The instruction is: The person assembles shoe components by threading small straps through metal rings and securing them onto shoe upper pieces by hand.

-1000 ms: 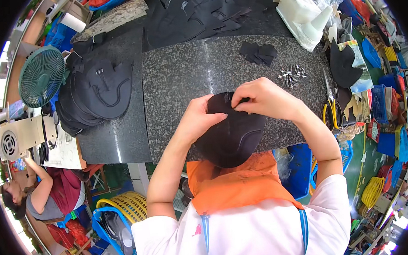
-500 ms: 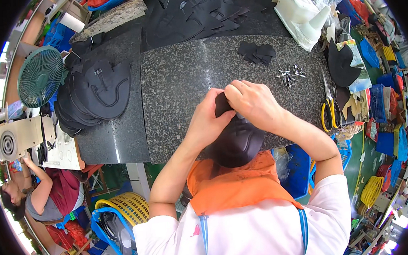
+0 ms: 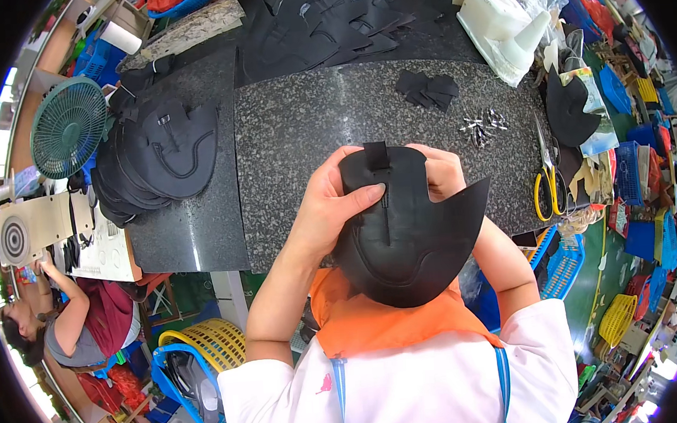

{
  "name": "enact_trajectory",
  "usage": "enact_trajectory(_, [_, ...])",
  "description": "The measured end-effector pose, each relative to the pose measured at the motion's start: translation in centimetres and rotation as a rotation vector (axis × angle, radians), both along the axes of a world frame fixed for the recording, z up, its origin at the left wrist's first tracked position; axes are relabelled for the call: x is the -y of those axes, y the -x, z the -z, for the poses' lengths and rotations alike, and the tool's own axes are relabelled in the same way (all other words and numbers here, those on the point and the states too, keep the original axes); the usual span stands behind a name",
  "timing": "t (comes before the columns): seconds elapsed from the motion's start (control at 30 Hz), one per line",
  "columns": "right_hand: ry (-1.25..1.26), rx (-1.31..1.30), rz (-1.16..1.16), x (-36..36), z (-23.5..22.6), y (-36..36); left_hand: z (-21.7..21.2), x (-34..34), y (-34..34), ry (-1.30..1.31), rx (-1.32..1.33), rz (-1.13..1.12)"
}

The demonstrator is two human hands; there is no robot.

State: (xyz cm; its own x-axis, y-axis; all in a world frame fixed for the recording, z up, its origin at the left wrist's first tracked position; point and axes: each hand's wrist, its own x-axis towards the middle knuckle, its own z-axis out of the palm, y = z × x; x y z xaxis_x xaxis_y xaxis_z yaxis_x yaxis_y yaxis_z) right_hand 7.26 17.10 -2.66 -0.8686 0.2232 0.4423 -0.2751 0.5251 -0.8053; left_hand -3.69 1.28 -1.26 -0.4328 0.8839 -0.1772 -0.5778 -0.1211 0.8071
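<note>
A black leather shoe upper (image 3: 403,246) hangs flat and spread over the near edge of the stone tabletop and my orange apron. A small black tab (image 3: 377,155) sticks up from its top edge, above a narrow slit with a small metal piece in it. My left hand (image 3: 328,200) grips the upper's left side, thumb pressed on its face beside the slit. Behind the top right part is my right hand (image 3: 445,172), closed on that edge, its fingertips hidden by the leather. Farther off lie small black leather tabs (image 3: 426,90) and a pile of small metal buckles (image 3: 484,127).
Stacked uppers (image 3: 161,160) lie to the left, and a heap of black pieces (image 3: 327,22) at the back. Yellow-handled scissors (image 3: 544,183) rest at the right edge, near a white plastic-wrapped form (image 3: 502,31). A green fan (image 3: 68,127) and a co-worker (image 3: 69,313) are at left.
The upper has gone from folded under my hands to opened out, its face and tab now showing. My right hand has moved from on top to behind its right edge.
</note>
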Motion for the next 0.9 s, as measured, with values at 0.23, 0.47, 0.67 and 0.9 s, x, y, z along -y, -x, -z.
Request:
enact_trajectory(0.23, [-0.299, -0.036, -0.07, -0.5, -0.5, -0.2, 0.4, 0.7, -0.1, -0.026, 0.006, -0.048])
enact_trajectory(0.47, [0.005, 0.17, 0.176, -2.5, -2.2, -0.3, -0.4, 0.8, 0.0, 0.107, -0.213, -0.072])
enact_trajectory(0.67, [-0.201, 0.177, -0.03, -0.9, -5.8, -0.2, -0.5, 0.3, -0.6, 0.176, -0.342, 0.026])
enact_trajectory(0.9, [0.05, 0.281, 0.158, -0.2, -5.3, 0.0, -0.5, 0.4, -0.8, 0.13, -0.235, 0.092])
